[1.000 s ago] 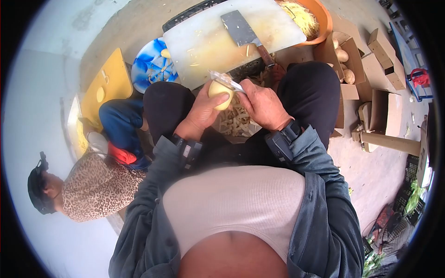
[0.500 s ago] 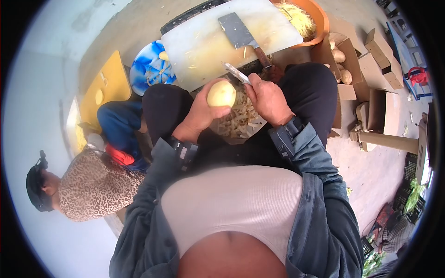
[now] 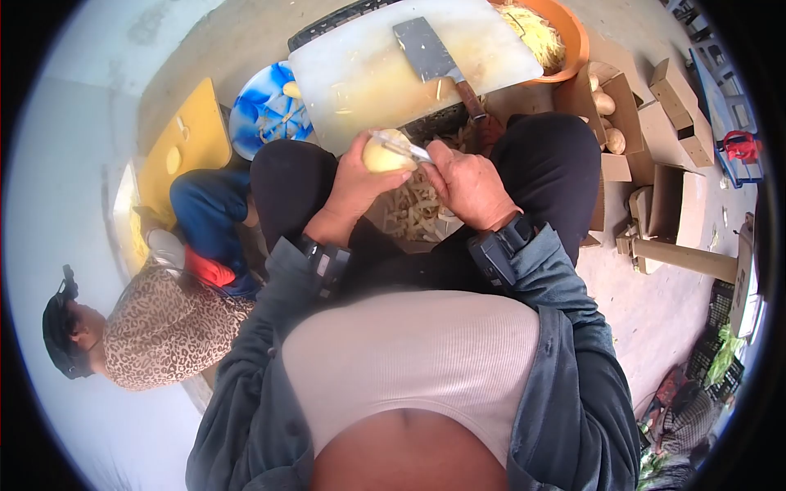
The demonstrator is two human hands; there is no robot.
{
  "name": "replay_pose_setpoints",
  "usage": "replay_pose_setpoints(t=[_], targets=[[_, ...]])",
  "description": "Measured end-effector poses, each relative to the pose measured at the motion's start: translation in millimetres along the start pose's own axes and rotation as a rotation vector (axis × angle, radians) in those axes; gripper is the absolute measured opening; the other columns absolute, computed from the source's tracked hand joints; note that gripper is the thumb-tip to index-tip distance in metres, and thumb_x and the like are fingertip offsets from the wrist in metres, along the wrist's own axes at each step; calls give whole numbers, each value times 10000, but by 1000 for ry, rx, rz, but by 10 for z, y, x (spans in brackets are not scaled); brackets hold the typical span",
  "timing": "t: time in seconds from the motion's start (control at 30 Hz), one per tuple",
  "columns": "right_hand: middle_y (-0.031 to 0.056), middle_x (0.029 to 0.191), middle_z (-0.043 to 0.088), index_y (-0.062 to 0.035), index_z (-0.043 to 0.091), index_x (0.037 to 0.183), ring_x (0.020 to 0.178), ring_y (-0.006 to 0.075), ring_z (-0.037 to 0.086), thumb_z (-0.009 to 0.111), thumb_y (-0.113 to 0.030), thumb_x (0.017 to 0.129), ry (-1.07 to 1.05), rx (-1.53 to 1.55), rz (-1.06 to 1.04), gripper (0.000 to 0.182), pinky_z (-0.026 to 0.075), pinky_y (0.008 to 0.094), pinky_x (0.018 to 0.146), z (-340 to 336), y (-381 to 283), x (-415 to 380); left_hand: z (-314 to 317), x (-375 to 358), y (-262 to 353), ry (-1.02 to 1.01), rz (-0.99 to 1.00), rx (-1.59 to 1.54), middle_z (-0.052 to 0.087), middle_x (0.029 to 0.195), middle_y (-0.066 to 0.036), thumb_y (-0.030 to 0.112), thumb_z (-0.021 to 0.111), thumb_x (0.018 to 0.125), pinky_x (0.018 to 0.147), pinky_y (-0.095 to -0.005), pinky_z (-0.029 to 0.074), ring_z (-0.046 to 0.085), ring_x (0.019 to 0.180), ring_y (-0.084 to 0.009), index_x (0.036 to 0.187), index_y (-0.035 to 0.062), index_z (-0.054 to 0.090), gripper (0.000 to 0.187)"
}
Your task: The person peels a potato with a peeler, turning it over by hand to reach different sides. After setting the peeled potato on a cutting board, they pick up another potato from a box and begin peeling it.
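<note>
At the left edge of the frame, a co-worker [image 3: 176,327] in a dark cap, a leopard-print top and blue trousers sits side-on, near a yellow board [image 3: 194,135] with pale slices on it. Right of that, at upper left, a blue and white basin [image 3: 255,123] holds scraps and a pale yellow piece, next to a white cutting board [image 3: 352,78] that spans the upper middle. Just above the center, the left hand [image 3: 354,186] is closed around a peeled, pale yellow potato [image 3: 378,158], gripping it from the side and below. A peeler [image 3: 416,152] lies across the upper right of the potato, its handle pinched in the curled fingers of the right hand [image 3: 473,188]. Below and between the hands, peelings [image 3: 415,211] lie in a heap between the knees. A cleaver [image 3: 424,51] rests on the cutting board, its wooden handle sticking out past the lower edge. At upper right, an orange tub [image 3: 580,42] holds yellow shreds [image 3: 534,34]; below it, an open cardboard box [image 3: 626,106] holds brown potatoes [image 3: 604,103]. Farther right are more boxes [image 3: 681,204], and leafy greens [image 3: 724,353] by dark crates [image 3: 714,323].
</note>
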State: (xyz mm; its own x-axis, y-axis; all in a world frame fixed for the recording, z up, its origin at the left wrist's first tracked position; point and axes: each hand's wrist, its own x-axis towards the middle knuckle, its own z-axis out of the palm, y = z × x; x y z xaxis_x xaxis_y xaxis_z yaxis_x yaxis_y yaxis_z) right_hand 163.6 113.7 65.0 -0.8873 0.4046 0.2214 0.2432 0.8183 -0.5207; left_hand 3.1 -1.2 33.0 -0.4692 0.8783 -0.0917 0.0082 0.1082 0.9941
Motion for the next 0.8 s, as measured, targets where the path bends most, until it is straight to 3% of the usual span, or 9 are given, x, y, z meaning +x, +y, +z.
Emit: replay_pose_setpoints(t=[0.1, 0.23, 0.33, 0.4, 0.47, 0.73, 0.8], targets=[[229, 651, 580, -47, 484, 869, 660, 407, 601, 545, -175, 882, -67, -103, 273, 143, 466, 514, 558, 48, 226, 32, 31, -39, 113, -30, 41, 102, 593, 1024, -43, 16, 773, 666, 811, -244, 480, 562, 933, -107, 1224, 31, 490, 626], [212, 660, 602, -27, 484, 847, 637, 401, 609, 531, -182, 885, 46, -23, 210, 167, 489, 489, 573, 34, 175, 25, 43, -20, 95, -63, 150, 172, 593, 1012, -40, 34, 776, 669, 804, -245, 476, 555, 921, -98, 1219, 40, 497, 617], [224, 663, 588, -20, 482, 849, 654, 413, 593, 552, -190, 882, 109, 144, 156, 188, 471, 491, 582, 27, 110, 15, 6, -28, -6, -23, 12, 38, 589, 1033, -54, 41, 762, 691, 780, -279, 494, 564, 928, -122, 1232, 48, 482, 609], [229, 669, 582, -17, 480, 851, 663, 419, 584, 562, -195, 881, 133, 222, 130, 198, 459, 492, 587, 21, 82, 21, 29, -31, -33, -44, -132, -473, 576, 1065, -69, 60, 726, 739, 748, -320, 505, 569, 941, -159, 1247, 50, 459, 573], [234, 694, 581, -17, 482, 860, 685, 428, 574, 564, -191, 881, 70, 383, 101, 193, 444, 496, 602, 32, 39, 15, 11, -32, -43, -72, -159, -541, 570, 1079, -73, 77, 702, 767, 734, -332, 507, 569, 948, -174, 1252, 48, 449, 547], [229, 706, 583, -24, 482, 861, 690, 435, 570, 550, -205, 890, 37, 343, 54, 195, 443, 505, 605, 84, 22, 3, 16, -3, -135, -190, -224, -757, 572, 1089, -83, 157, 653, 822, 721, -336, 509, 576, 968, -189, 1245, 41, 456, 482], [239, 673, 573, -20, 481, 861, 660, 438, 568, 551, -195, 886, 127, 219, 212, 189, 441, 513, 579, 72, 29, 4, 15, -10, -105, -195, -252, -738, 581, 1081, -90, 170, 662, 815, 735, -337, 511, 584, 985, -198, 1238, 41, 468, 483]])
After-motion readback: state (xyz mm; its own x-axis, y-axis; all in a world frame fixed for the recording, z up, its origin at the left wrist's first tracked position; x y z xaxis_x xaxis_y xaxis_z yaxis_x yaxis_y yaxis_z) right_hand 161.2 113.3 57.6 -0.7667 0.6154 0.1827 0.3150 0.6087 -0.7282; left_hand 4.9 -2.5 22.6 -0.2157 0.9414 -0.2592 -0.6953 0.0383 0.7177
